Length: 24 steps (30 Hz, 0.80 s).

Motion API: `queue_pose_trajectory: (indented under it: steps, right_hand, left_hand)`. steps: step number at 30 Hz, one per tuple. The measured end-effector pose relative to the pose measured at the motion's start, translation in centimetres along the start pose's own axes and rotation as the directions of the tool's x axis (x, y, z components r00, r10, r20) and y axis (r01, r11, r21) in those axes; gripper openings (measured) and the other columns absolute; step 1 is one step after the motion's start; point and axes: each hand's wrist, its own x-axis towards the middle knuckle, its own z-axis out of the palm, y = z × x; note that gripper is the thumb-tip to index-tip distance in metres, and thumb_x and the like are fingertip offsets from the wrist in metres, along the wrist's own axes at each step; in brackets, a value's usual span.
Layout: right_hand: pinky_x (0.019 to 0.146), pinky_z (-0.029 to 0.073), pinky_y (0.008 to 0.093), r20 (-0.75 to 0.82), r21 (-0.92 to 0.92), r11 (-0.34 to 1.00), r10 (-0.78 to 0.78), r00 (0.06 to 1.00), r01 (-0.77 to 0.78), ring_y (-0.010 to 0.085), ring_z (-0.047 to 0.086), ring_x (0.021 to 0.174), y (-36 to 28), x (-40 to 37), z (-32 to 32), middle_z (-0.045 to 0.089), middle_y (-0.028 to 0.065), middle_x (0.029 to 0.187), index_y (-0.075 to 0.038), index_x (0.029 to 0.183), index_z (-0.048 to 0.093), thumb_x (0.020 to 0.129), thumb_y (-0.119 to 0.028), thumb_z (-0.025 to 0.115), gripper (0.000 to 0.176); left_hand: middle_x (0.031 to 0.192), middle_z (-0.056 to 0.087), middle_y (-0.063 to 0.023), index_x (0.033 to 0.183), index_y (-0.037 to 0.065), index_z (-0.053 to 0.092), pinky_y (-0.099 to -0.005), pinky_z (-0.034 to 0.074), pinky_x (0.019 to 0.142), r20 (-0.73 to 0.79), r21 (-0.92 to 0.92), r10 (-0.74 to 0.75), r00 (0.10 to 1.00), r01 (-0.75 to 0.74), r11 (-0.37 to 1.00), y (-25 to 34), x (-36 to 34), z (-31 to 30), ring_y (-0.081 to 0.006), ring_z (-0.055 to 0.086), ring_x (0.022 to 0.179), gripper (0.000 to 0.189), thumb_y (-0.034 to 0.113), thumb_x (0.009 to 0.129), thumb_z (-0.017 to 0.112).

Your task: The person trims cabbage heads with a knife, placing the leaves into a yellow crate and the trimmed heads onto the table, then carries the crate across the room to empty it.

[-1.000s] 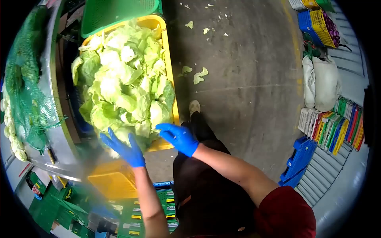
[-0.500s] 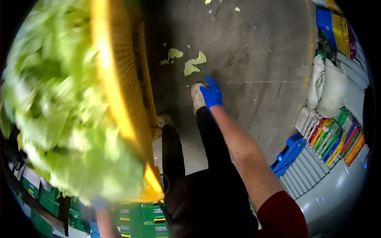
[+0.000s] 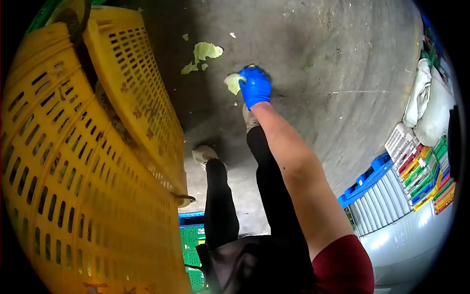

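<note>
My right hand (image 3: 255, 87), in a blue glove, reaches down to the concrete floor with its fingers closed on a pale green leaf piece (image 3: 234, 83). Part of the leaf sticks out to the left of the fingers. Just up and left of it lie other leaf scraps (image 3: 207, 51) on the floor. At the left stand yellow slotted crates (image 3: 63, 161), close to the camera. My left hand is out of view.
Two light shoes (image 3: 204, 154) stand on the grey floor (image 3: 338, 98). Green crates (image 3: 193, 240) are at the bottom. To the right are a blue crate (image 3: 367, 179), coloured folded crates (image 3: 426, 171) and white sacks (image 3: 433, 105).
My right hand has gone from open above the shoe to closed on the leaf. The view has tipped lower beside the yellow crates, and the green leaves and my left hand have left the picture.
</note>
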Motion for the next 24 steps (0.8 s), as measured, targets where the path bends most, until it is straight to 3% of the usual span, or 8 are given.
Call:
queue_pose_trajectory:
  steps: [3, 7, 10, 13, 15, 19, 21, 24]
  right_hand:
    - [0.082, 0.05, 0.04, -0.057, 0.206, 0.933, -0.291, 0.955, 0.296, 0.0308, 0.06, 0.093, -0.7, -1.4, -0.2, 0.061, 0.01, 0.107, -0.014, 0.097, 0.066, 0.073, -0.02, 0.072, 0.026]
    - [0.082, 0.05, 0.0411, -0.246, 0.475, 0.835, -0.178, 0.953, 0.279, 0.0331, 0.06, 0.093, -6.8, 1.2, -2.7, 0.057, 0.0103, 0.113, -0.011, 0.093, 0.064, 0.075, -0.021, 0.072, 0.022]
    - [0.084, 0.049, 0.0441, -0.07, 0.303, 0.953, 0.016, 0.997, 0.006, 0.036, 0.059, 0.098, -8.9, 4.4, -1.2, 0.059, 0.0138, 0.109, -0.014, 0.104, 0.062, 0.077, -0.021, 0.07, 0.029]
    - [0.078, 0.049, 0.0411, -0.093, 0.272, 0.961, 0.072, 0.993, -0.044, 0.0344, 0.059, 0.089, -10.3, 5.0, 0.1, 0.059, 0.0153, 0.097, -0.008, 0.089, 0.062, 0.071, -0.017, 0.072, 0.023]
    - [0.075, 0.048, 0.0409, -0.136, 0.3, 0.948, -0.066, 0.989, 0.104, 0.0344, 0.059, 0.085, -10.2, 2.4, -0.9, 0.059, 0.0161, 0.092, -0.007, 0.087, 0.063, 0.069, -0.016, 0.072, 0.022]
    - [0.066, 0.046, 0.0415, -0.203, 0.541, 0.822, -0.079, 0.976, 0.179, 0.0331, 0.056, 0.075, -9.8, -6.1, -7.6, 0.057, 0.0162, 0.081, -0.004, 0.075, 0.058, 0.067, -0.011, 0.069, 0.016]
    - [0.068, 0.049, 0.0339, 0.151, 0.727, 0.651, 0.159, 0.976, -0.219, 0.019, 0.06, 0.079, -11.5, -11.1, -15.3, 0.059, 0.0087, 0.083, -0.003, 0.087, 0.062, 0.073, -0.011, 0.071, 0.018]
    - [0.079, 0.048, 0.0294, 0.012, 0.784, 0.613, 0.14, 0.99, -0.096, 0.0151, 0.06, 0.087, -13.4, -17.4, -23.5, 0.065, 0.0082, 0.1, -0.002, 0.104, 0.063, 0.075, -0.011, 0.07, 0.03]
  left_hand:
    - [0.151, 0.017, -0.0189, 0.143, 0.001, 0.021, -0.0511, 0.011, 0.11, -0.002, -0.003, -0.008, 1.0, 0.008, 1.0, 0.1, 0.0, 0.1, -0.0344, 0.015, 0.139, 0.076, 0.03, 0.083, 0.058]
    - [0.15, 0.017, -0.0199, 0.142, 0.0, 0.021, -0.0529, 0.011, 0.109, 0.003, 0.0, -0.007, 1.0, 0.007, 1.0, 0.1, 0.2, 0.2, -0.0356, 0.014, 0.139, 0.078, 0.029, 0.081, 0.06]
    - [0.15, 0.017, -0.0205, 0.142, 0.0, 0.021, -0.0543, 0.011, 0.109, -0.003, 0.001, 0.004, 1.0, -0.004, 1.0, -0.1, 0.5, 0.3, -0.0365, 0.014, 0.139, 0.079, 0.028, 0.08, 0.062]
    - [0.15, 0.016, -0.0212, 0.141, 0.0, 0.021, -0.0557, 0.01, 0.109, -0.01, -0.009, 0.012, 1.0, -0.013, 1.0, -0.1, 0.4, -0.4, -0.0374, 0.014, 0.139, 0.081, 0.028, 0.079, 0.064]
    - [0.15, 0.016, -0.0217, 0.141, -0.001, 0.021, -0.0566, 0.01, 0.108, -0.015, -0.018, 0.005, 1.0, -0.005, 1.0, -0.2, 0.1, -1.1, -0.038, 0.014, 0.139, 0.082, 0.027, 0.078, 0.065]
    - [0.149, 0.016, -0.0226, 0.14, -0.001, 0.021, -0.0585, 0.01, 0.108, -0.051, -0.062, 0.002, 0.999, -0.005, 0.998, 0.0, -0.3, -3.1, -0.0392, 0.014, 0.139, 0.084, 0.026, 0.076, 0.067]
    - [0.149, 0.016, -0.023, 0.14, -0.001, 0.021, -0.0594, 0.01, 0.107, -0.074, -0.086, -0.007, 0.997, 0.0, 0.996, -0.1, -0.2, -4.5, -0.0398, 0.014, 0.139, 0.084, 0.026, 0.075, 0.068]
    - [0.149, 0.016, -0.0237, 0.139, -0.002, 0.022, -0.0608, 0.009, 0.107, -0.089, -0.118, 0.0, 0.996, -0.011, 0.993, -0.1, 0.7, -6.0, -0.0407, 0.014, 0.139, 0.086, 0.025, 0.074, 0.07]
